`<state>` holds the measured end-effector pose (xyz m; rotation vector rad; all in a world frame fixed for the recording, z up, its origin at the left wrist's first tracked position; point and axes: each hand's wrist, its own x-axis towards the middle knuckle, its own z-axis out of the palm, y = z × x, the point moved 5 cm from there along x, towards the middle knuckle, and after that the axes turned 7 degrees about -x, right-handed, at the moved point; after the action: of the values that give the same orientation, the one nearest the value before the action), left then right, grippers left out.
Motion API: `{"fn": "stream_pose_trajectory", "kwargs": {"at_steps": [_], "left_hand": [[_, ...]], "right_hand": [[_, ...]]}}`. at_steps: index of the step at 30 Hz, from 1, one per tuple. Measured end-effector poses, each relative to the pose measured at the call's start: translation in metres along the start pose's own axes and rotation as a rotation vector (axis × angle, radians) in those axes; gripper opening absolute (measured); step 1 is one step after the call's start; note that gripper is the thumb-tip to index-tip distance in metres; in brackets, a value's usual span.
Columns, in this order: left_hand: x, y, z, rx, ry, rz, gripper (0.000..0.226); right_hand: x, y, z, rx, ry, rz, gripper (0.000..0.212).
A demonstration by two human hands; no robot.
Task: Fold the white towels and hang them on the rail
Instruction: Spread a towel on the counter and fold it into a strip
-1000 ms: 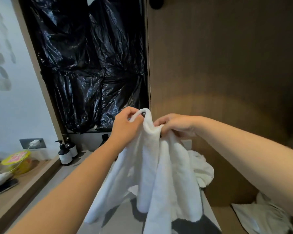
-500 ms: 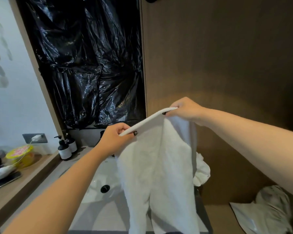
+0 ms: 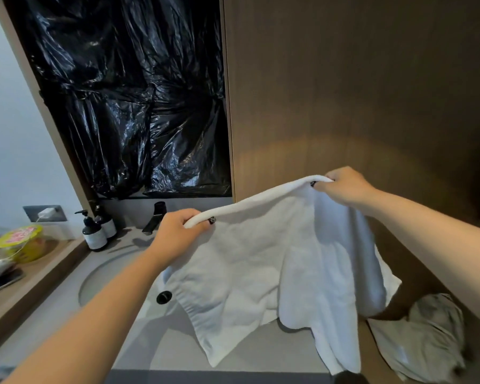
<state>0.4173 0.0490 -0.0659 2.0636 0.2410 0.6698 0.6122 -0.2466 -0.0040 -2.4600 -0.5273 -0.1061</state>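
A yellow-lidded tub (image 3: 21, 241) is sitting at nine o'clock, two pump bottles (image 3: 96, 231) just right of it on the bench (image 3: 67, 295). The left hand (image 3: 178, 231) is pinching the white towel (image 3: 266, 267) by its top hem, fingers curled round it. The right hand (image 3: 344, 187), at two o'clock, is gripping the same hem, the cloth hanging over the sink (image 3: 108, 270).

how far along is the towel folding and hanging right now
Early. Done: nothing visibly folded or hung; no rail is in view. In hand: the left hand and right hand each grip the top edge of one white towel, stretched open over the sink. Left: fold it, hang it, then the crumpled white cloth lower right.
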Motion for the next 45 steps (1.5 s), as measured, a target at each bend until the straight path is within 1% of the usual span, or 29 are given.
{"fn": "stream_pose_trajectory", "kwargs": {"at_steps": [1, 4, 5, 6, 7, 8, 9, 10, 11, 13, 14, 15, 17, 19, 22, 23, 25, 27, 29, 31, 33, 35, 40, 45], "left_hand": [[0.001, 0.009, 0.005, -0.007, -0.005, 0.028, 0.015], [0.003, 0.045, 0.021, -0.008, -0.044, 0.129, 0.007], [0.003, 0.058, 0.026, -0.011, -0.072, 0.168, 0.005], [0.002, 0.071, 0.031, -0.009, -0.106, 0.208, 0.005], [0.002, 0.082, 0.036, 0.006, -0.138, 0.244, 0.006], [0.001, 0.091, 0.04, 0.034, -0.163, 0.274, 0.007], [0.0, 0.099, 0.044, 0.063, -0.18, 0.298, 0.006], [-0.002, 0.105, 0.046, 0.084, -0.192, 0.316, 0.006], [-0.004, 0.109, 0.046, 0.094, -0.2, 0.329, 0.005], [-0.007, 0.11, 0.044, 0.094, -0.205, 0.332, 0.002], [-0.008, 0.109, 0.042, 0.09, -0.203, 0.322, 0.002], [-0.01, 0.105, 0.038, 0.087, -0.196, 0.305, 0.003], [-0.013, 0.096, 0.031, 0.091, -0.178, 0.259, 0.005], [-0.015, 0.085, 0.026, 0.106, -0.166, 0.204, 0.008], [-0.02, 0.066, 0.019, 0.126, -0.097, 0.097, 0.015], [-0.022, 0.059, 0.017, 0.093, -0.065, 0.063, 0.016], [-0.029, 0.045, 0.017, -0.06, -0.023, -0.02, 0.019], [-0.038, 0.031, 0.027, -0.234, -0.003, -0.116, 0.021], [-0.047, 0.022, 0.045, -0.359, 0.037, -0.194, 0.023], [-0.052, 0.017, 0.06, -0.417, 0.101, -0.249, 0.025], [-0.053, 0.019, 0.074, -0.458, 0.125, -0.281, 0.025], [-0.05, 0.027, 0.083, -0.517, 0.13, -0.29, 0.024], [-0.039, 0.052, 0.11, -0.656, 0.093, -0.311, 0.022], [-0.034, 0.065, 0.138, -0.843, 0.065, -0.38, 0.037]], "right_hand": [[-0.004, -0.003, 0.004, -0.038, -0.046, -0.016, 0.041], [-0.018, -0.02, 0.016, -0.245, -0.131, -0.138, 0.02], [-0.024, -0.027, 0.022, -0.291, -0.16, -0.194, 0.035], [-0.03, -0.035, 0.027, -0.304, -0.19, -0.26, 0.058], [-0.037, -0.044, 0.032, -0.276, -0.215, -0.331, 0.075], [-0.045, -0.056, 0.035, -0.234, -0.235, -0.417, 0.082], [-0.052, -0.067, 0.038, -0.188, -0.262, -0.498, 0.081], [-0.057, -0.075, 0.04, -0.136, -0.29, -0.549, 0.072], [-0.06, -0.08, 0.043, -0.071, -0.324, -0.56, 0.056], [-0.067, -0.086, 0.047, 0.085, -0.389, -0.518, 0.019], [-0.068, -0.085, 0.048, 0.151, -0.404, -0.493, 0.009], [-0.07, -0.083, 0.049, 0.208, -0.413, -0.47, 0.009], [-0.071, -0.076, 0.05, 0.302, -0.417, -0.435, 0.014], [-0.072, -0.066, 0.052, 0.359, -0.39, -0.411, 0.012], [-0.072, -0.049, 0.054, 0.391, -0.266, -0.376, 0.014], [-0.072, -0.044, 0.053, 0.394, -0.2, -0.364, 0.017], [-0.073, -0.038, 0.048, 0.413, -0.074, -0.36, 0.018], [-0.077, -0.034, 0.045, 0.421, -0.016, -0.38, 0.015], [-0.082, -0.03, 0.045, 0.395, -0.022, -0.399, 0.014], [-0.087, -0.027, 0.046, 0.325, -0.037, -0.425, 0.016], [-0.088, -0.017, 0.045, 0.258, -0.055, -0.419, 0.013], [-0.089, -0.002, 0.046, 0.216, -0.084, -0.378, 0.014], [-0.104, 0.039, 0.058, 0.202, -0.153, -0.281, 0.024], [-0.118, 0.085, 0.063, 0.118, -0.148, -0.185, 0.024]]}}
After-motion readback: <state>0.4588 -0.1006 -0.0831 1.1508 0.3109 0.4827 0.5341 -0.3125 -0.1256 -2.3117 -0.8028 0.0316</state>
